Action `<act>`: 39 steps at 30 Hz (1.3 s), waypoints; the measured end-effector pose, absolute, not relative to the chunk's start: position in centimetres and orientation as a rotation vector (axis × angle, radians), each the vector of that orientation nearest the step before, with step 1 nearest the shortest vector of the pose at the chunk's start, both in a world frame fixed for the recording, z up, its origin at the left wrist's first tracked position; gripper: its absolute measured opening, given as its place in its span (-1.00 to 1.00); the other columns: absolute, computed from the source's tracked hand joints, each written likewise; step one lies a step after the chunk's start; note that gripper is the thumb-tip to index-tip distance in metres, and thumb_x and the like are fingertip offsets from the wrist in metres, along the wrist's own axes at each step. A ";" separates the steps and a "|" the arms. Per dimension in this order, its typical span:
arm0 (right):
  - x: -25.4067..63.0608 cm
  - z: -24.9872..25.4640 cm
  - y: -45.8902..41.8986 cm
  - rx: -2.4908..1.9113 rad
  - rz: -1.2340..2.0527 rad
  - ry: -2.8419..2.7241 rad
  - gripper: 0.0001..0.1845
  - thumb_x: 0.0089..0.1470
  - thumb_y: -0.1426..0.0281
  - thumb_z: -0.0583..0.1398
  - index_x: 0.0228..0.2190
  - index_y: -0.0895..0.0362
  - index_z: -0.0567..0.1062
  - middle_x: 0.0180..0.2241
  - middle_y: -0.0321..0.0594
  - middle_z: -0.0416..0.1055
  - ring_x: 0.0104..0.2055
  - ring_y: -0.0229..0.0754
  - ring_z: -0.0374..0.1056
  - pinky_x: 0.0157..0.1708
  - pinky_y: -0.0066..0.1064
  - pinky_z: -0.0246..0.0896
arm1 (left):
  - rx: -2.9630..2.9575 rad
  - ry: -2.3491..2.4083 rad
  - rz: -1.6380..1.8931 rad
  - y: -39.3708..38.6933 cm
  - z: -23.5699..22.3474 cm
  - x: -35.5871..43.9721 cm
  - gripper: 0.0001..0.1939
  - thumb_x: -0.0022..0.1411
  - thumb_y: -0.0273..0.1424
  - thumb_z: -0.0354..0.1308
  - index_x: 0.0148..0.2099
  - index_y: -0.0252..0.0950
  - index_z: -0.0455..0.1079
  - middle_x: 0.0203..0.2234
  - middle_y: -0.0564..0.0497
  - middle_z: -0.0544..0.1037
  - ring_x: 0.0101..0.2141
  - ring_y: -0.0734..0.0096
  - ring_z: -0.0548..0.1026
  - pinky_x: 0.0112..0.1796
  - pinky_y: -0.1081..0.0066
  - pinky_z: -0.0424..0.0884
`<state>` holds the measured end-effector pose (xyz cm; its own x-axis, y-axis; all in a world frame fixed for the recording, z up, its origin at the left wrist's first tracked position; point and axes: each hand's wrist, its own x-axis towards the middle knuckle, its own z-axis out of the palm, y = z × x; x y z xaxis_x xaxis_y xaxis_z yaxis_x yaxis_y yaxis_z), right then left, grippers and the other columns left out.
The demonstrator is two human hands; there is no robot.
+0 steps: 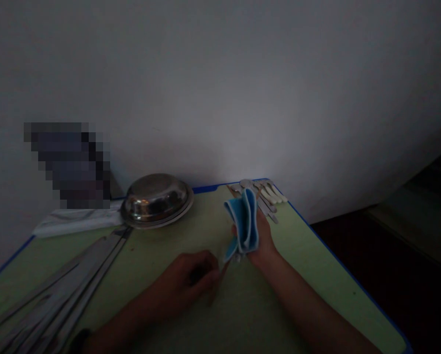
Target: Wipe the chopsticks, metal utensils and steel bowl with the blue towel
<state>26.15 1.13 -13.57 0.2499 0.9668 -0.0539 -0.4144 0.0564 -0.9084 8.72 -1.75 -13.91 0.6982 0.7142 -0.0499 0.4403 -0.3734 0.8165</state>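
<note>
A folded blue cloth [247, 221] with pale edges stands up in my right hand [265, 241], whose fingers are wrapped round it and mostly hidden behind it. Below the cloth, a thin brown stick [219, 285] slants down toward me; it looks like a chopstick, though it is blurred. My left hand [191, 275] is curled, with thumb and forefinger closed at the stick beside the cloth. Just beyond my right hand lie several metal spoons and knives [267, 206] and some pieces with cream handles [277, 194].
On the green table [161, 250] with a blue edge, a shiny metal bowl [157, 196] rests upside down on a plate. Long flat grey strips [73, 280] spread over the left side. A white folded cloth [80, 219] lies behind, near a blurred-out object [71, 164]. A wall [220, 98] borders the far edge.
</note>
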 end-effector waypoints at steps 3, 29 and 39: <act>25.7 -13.9 1.0 -1.085 1.231 -0.658 -0.69 -0.10 0.08 0.16 -0.44 0.07 0.39 -0.56 -0.37 0.36 -0.49 -0.26 0.31 -0.45 -0.40 0.24 | 1.871 0.878 0.610 -1.5 -14.0 8.4 -0.78 0.26 -0.22 -0.07 -0.27 -0.27 0.23 -0.48 0.11 0.32 -0.47 0.47 0.29 -0.45 0.50 0.24; 25.3 -13.6 0.6 -1.077 1.357 -0.976 -0.75 -0.10 0.20 0.21 -0.41 0.12 0.47 -0.45 -0.32 0.43 -0.42 -0.28 0.32 -0.39 -0.43 0.22 | 1.468 1.160 0.955 -0.6 -14.6 8.7 -0.62 0.18 -0.15 0.00 -0.04 -0.26 0.28 -0.15 -0.03 0.49 -0.13 0.18 0.44 -0.14 0.29 0.39; 25.6 -14.5 0.7 -1.159 1.382 -1.352 -0.65 -0.18 0.18 0.26 -0.35 0.14 0.42 -0.46 -0.30 0.37 -0.44 -0.28 0.29 -0.44 -0.41 0.20 | 1.420 1.259 0.992 -0.3 -14.8 8.5 -0.73 0.13 -0.26 0.05 -0.12 -0.19 0.16 -0.51 0.18 0.34 -0.49 0.42 0.37 -0.51 0.49 0.35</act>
<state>25.56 0.71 -14.54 -0.1998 0.9786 -0.0492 0.0274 -0.0446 -0.9986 8.52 -0.30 -14.83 0.1369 0.9903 -0.0218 0.2104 -0.0075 0.9776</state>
